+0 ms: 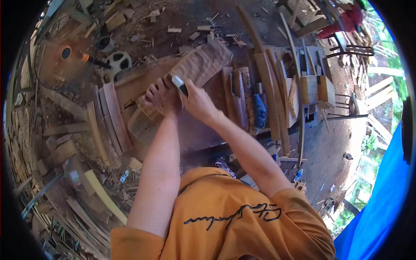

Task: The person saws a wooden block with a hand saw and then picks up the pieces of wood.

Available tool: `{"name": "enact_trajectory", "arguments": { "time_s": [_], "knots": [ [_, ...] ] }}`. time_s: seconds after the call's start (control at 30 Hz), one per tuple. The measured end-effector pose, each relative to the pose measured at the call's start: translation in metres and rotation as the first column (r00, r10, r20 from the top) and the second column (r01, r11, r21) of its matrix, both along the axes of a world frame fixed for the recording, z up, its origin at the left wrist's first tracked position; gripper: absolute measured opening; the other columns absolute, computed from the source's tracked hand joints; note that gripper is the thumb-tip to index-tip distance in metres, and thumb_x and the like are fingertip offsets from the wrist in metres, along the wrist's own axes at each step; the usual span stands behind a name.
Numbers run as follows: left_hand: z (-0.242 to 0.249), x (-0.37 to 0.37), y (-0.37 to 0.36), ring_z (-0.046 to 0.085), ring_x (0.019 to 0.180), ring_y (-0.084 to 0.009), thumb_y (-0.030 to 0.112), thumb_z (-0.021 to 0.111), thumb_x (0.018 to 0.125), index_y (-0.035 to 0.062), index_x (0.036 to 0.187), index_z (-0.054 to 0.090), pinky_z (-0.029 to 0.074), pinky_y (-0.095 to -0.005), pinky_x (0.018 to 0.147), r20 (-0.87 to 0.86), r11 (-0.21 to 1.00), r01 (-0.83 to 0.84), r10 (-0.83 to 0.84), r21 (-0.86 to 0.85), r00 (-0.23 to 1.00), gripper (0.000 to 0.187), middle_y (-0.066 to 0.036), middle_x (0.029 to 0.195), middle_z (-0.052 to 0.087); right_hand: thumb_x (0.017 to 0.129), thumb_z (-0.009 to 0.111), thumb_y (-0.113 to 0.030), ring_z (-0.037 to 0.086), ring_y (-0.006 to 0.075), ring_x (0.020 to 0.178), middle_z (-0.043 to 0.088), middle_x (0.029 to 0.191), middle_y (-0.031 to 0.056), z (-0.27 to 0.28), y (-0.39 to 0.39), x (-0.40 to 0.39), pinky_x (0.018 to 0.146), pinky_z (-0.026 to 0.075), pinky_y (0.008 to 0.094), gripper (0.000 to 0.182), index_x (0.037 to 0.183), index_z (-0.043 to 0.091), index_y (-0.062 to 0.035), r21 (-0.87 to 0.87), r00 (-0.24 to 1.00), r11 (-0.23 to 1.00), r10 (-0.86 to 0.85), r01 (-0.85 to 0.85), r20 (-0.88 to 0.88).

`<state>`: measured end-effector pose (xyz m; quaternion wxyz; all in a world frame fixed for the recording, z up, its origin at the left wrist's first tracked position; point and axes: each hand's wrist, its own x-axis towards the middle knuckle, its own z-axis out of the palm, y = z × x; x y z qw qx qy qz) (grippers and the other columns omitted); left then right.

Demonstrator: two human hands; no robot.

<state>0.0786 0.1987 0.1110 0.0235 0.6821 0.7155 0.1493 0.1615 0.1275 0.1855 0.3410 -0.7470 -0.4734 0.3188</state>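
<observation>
A carved wooden board (201, 63) with a rippled surface lies slantwise across the workbench. My left hand (164, 97) rests on its nearer part, fingers bent over the wood. Beside it, my right hand (198, 103) is closed around a short tool (178, 81) with a whitish end and a dark section. The rest of the tool is hidden by the hand, so its kind cannot be made out. Both hands are close together over the board.
Curved wooden slats (115, 117) stand at the bench's left end. Long wooden pieces (271, 95) and a blue object (260, 110) lie to the right. A large fan (66, 53) stands at the upper left. Wood scraps litter the ground. Someone in red (346, 21) is at the upper right.
</observation>
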Motion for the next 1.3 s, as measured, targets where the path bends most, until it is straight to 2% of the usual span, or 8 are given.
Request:
{"name": "enact_trajectory", "arguments": {
  "time_s": [0.13,0.37,0.5,0.57,0.83,0.97,1.13,1.3],
  "knots": [
    [0.002,0.002,-0.009,0.05,0.109,-0.0279,0.044,0.049,0.094,0.0178,0.091,0.061,0.026,-0.0527,0.104,0.031,0.977,0.124,-0.131,0.174,0.991,0.029,-0.009,0.096,0.059,0.092,0.057,-0.013,0.055,0.0551,0.083,0.059,0.079,0.0336,0.017,-0.026,-0.001,0.067,0.041,0.0582,0.021,0.099,0.042,-0.0013,0.025,0.996,0.998,-0.051,0.053,-0.071],
    [0.006,-0.001,0.002,0.051,0.107,-0.027,0.041,0.05,0.093,0.0146,0.089,0.063,0.024,-0.0543,0.106,0.126,0.994,0.104,-0.105,0.015,0.986,0.029,-0.008,0.097,0.059,0.09,0.063,-0.009,0.055,0.0526,0.071,0.057,0.071,0.0268,-0.029,-0.028,-0.01,0.056,0.045,0.0459,0.023,0.102,0.044,-0.0035,0.14,1.0,0.99,-0.008,0.005,0.022],
    [0.009,-0.002,0.001,0.049,0.114,-0.0272,0.039,0.047,0.095,0.0132,0.095,0.065,0.02,-0.054,0.108,0.174,0.992,0.116,-0.106,-0.044,0.979,0.031,-0.009,0.102,0.06,0.093,0.064,-0.016,0.054,0.0423,0.057,0.054,0.066,0.0216,-0.028,-0.029,-0.008,0.052,0.045,0.0403,0.024,0.094,0.045,-0.0023,0.165,0.998,0.985,-0.047,0.041,0.035],
    [0.011,-0.001,0.002,0.048,0.115,-0.0272,0.039,0.047,0.095,0.0132,0.096,0.065,0.02,-0.0538,0.109,0.184,0.993,0.112,-0.103,-0.041,0.978,0.031,-0.009,0.103,0.06,0.092,0.064,-0.014,0.057,0.0494,0.069,0.057,0.07,0.026,-0.026,-0.03,-0.007,0.054,0.045,0.045,0.022,0.091,0.046,-0.0021,0.176,0.998,0.984,-0.03,0.021,0.048],
    [0.008,-0.017,-0.006,0.048,0.112,-0.0274,0.04,0.046,0.096,0.0135,0.097,0.065,0.022,-0.0525,0.107,0.169,0.989,0.123,-0.136,0.085,0.976,0.032,-0.01,0.102,0.059,0.092,0.064,-0.013,0.055,0.0487,0.067,0.054,0.07,0.025,-0.033,-0.035,-0.013,0.054,0.044,0.0456,0.022,0.089,0.045,-0.0025,0.304,0.998,0.953,-0.008,-0.009,0.055],
    [0.008,-0.023,0.0,0.052,0.106,-0.029,0.039,0.048,0.095,0.0144,0.092,0.062,0.026,-0.0533,0.104,0.117,0.999,-0.019,0.014,0.047,0.993,0.029,-0.011,0.101,0.06,0.091,0.062,-0.014,0.057,0.0499,0.072,0.057,0.074,0.0284,-0.019,-0.016,-0.015,0.059,0.045,0.0522,0.023,0.089,0.042,-0.0029,0.246,0.995,0.964,0.102,-0.1,0.003],
    [0.0,-0.024,0.002,0.054,0.105,-0.034,0.043,0.045,0.094,0.015,0.096,0.061,0.033,-0.0568,0.095,0.029,0.997,-0.064,0.065,-0.032,0.998,0.032,-0.013,0.104,0.06,0.095,0.053,-0.022,0.06,0.0529,0.081,0.063,0.083,0.0337,0.003,0.01,-0.03,0.069,0.046,0.0613,0.026,0.109,0.042,-0.0034,-0.096,0.991,0.994,0.055,-0.044,0.118],
    [0.004,-0.021,0.0,0.05,0.111,-0.0325,0.043,0.042,0.095,0.0129,0.095,0.061,0.026,-0.0554,0.104,0.148,0.996,-0.081,0.074,0.037,0.986,0.036,-0.014,0.107,0.059,0.095,0.054,-0.023,0.061,0.0504,0.078,0.062,0.081,0.0325,0.002,-0.027,-0.021,0.066,0.048,0.058,0.029,0.111,0.045,0.0001,-0.016,0.971,0.993,0.119,-0.118,0.208]
  ]
}}
